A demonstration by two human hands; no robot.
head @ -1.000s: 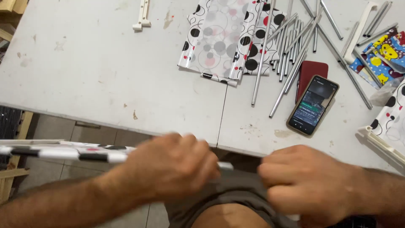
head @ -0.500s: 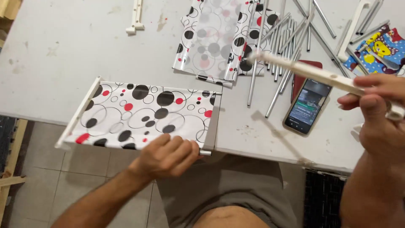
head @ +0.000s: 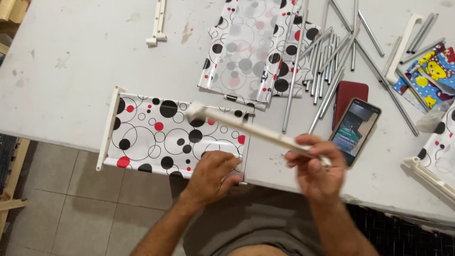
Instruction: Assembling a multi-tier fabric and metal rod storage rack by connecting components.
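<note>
Left hand [head: 213,173] presses flat on the near right corner of the dotted panel [head: 166,137], which lies at the bench [head: 71,71] edge. Right hand [head: 317,166] pinches a white rail [head: 246,128] above the panel. One rail [head: 108,128] is fitted on the left edge; the right edge appears unfitted. Farther off lie spare panels [head: 256,47] and rods [head: 327,52].

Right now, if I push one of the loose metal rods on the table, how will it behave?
The metal rods look round, thin and smooth, so one would probably roll sideways easily. They seem stiff, each lying straight. Pushing one likely disturbs others, since they lie crossed in a pile beside the phone.
</note>
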